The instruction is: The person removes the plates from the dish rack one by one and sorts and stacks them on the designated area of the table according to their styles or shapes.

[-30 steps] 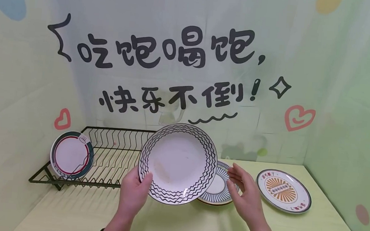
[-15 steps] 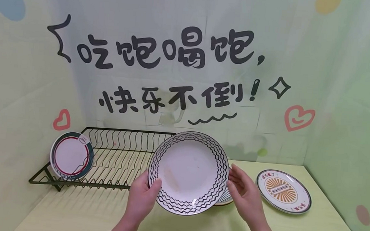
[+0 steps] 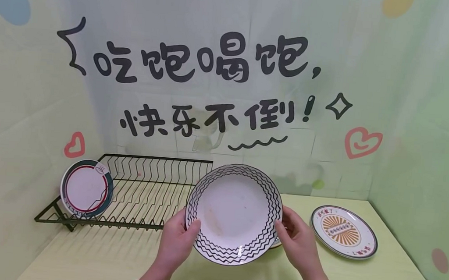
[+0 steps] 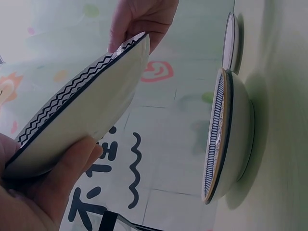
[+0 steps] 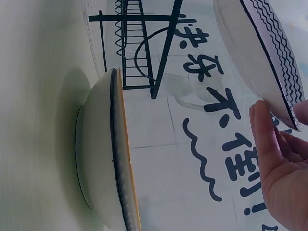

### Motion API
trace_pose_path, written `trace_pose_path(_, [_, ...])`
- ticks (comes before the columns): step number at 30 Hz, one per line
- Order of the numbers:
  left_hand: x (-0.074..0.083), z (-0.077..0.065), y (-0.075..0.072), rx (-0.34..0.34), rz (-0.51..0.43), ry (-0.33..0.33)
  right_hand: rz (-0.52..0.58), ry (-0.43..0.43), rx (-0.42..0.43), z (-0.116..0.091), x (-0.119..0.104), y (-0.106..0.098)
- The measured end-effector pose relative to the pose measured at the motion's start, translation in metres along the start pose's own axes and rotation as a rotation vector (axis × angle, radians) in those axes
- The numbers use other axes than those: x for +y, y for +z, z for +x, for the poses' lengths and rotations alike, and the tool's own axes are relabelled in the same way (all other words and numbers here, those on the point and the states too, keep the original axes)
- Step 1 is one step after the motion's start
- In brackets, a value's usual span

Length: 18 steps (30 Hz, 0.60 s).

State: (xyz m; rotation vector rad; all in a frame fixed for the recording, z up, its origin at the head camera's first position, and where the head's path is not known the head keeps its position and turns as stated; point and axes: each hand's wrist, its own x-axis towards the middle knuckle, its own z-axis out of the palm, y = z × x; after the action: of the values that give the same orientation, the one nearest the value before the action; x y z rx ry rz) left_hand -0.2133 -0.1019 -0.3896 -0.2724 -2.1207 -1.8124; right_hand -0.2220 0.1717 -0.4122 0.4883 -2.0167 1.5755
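My left hand (image 3: 179, 239) holds a white plate (image 3: 234, 215) by its left rim, thumb on the face and fingers underneath. At the right rim my right hand (image 3: 300, 236) pinches the same plate, thumb in front and fingers behind. Black zigzag bands ring the plate's edge, and a pale brown smear marks its face. It is tilted toward the head camera and held above the table. Behind it, mostly hidden in the head view, a deep dish with a blue striped face (image 4: 216, 139) stands on the table; its pale underside (image 5: 101, 144) shows in the right wrist view.
A black wire dish rack (image 3: 141, 190) stands at the back left, with a green-and-red-rimmed plate (image 3: 86, 188) upright at its left end. An oval plate with an orange sunburst (image 3: 344, 232) lies on the table (image 3: 392, 276) at right. Printed walls enclose the back and sides.
The zigzag plate has moved right and slightly down with my left hand. My right hand, apart from the plate one second ago, now grips its right rim.
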Motion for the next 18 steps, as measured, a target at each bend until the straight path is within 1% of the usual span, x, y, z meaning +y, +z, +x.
trace_pose_path(2, [0.0001,-0.0006,0.0010,-0.003,0.000,-0.012,0.010,0.005,-0.003,-0.0010,-0.0005,0.0001])
trace_pose_path(5, [-0.0004,-0.0010,0.0026,-0.008,-0.003,-0.011,0.013,0.013,0.002,-0.0023,-0.0017,0.0002])
trace_pose_path(10, [-0.0015,0.0000,0.0041,-0.018,-0.011,-0.011,-0.010,0.027,0.006,-0.0018,-0.0013,-0.0004])
trace_pose_path(18, [-0.0004,0.0059,0.0061,-0.042,0.031,-0.043,-0.037,0.043,0.026,0.0034,0.0029,-0.0029])
